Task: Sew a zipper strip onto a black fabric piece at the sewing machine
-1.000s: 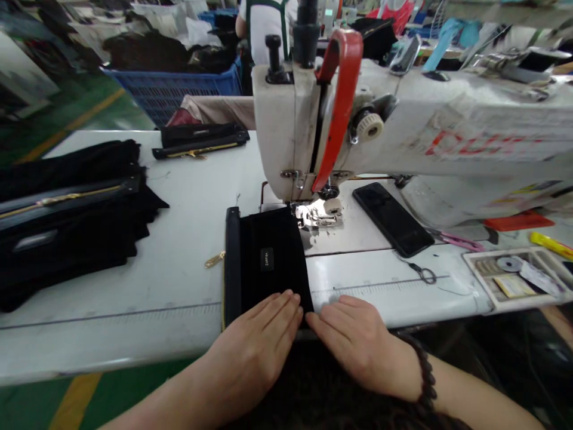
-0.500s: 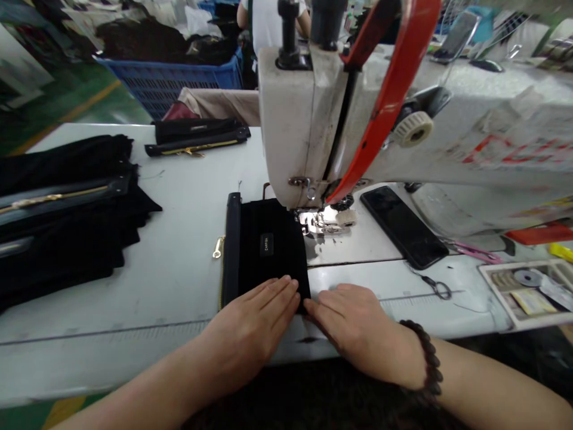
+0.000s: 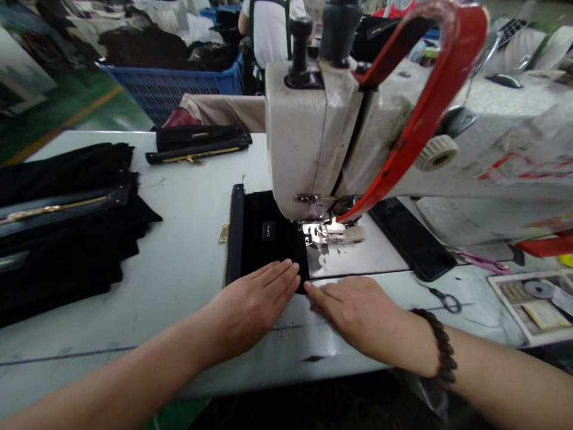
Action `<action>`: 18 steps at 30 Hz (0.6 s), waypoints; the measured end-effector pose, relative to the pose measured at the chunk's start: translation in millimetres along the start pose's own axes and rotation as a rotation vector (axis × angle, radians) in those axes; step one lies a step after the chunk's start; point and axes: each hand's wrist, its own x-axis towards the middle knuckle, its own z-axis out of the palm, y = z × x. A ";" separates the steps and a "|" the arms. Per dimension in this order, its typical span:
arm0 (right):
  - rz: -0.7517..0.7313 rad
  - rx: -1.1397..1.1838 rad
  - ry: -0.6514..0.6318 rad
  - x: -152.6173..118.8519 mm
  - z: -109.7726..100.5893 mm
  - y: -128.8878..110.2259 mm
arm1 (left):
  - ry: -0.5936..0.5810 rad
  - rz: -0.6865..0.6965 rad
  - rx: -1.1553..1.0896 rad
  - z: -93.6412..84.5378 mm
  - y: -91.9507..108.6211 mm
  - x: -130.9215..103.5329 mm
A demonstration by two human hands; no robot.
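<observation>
A black fabric pouch (image 3: pixel 262 236) with a small label and a gold zipper along its left edge lies flat on the white sewing table (image 3: pixel 179 251). Its far right corner reaches under the sewing machine (image 3: pixel 313 131), beside the lit presser foot (image 3: pixel 329 233). My left hand (image 3: pixel 250 301) lies flat with the fingers together on the pouch's near edge. My right hand (image 3: pixel 358 313), with a dark bead bracelet at the wrist, lies flat on the table with its fingertips at the pouch's near right corner.
A pile of black zippered pieces (image 3: pixel 58 221) covers the table's left side, and more lie at the back (image 3: pixel 201 143). A black phone (image 3: pixel 412 239), small snips (image 3: pixel 443 298) and a parts tray (image 3: pixel 532 301) lie right of the needle. A blue crate (image 3: pixel 179 83) and a person stand behind.
Both hands have slid the pouch away from me, so its far edge now lies under the machine head. The camera has moved closer to the machine.
</observation>
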 end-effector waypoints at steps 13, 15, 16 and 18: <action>0.104 -0.007 -0.063 24.5 -3.0 24.5 | -0.040 0.022 0.071 7.0 -29.6 11.7; 0.112 0.013 -0.053 26.5 -2.6 26.3 | -0.041 0.017 0.052 8.6 -32.8 12.2; 0.119 0.021 -0.055 27.1 -2.3 26.6 | -0.037 0.016 0.032 9.2 -34.3 12.0; 0.130 0.037 -0.063 27.6 -1.5 27.1 | -0.018 0.019 -0.023 9.9 -37.3 10.8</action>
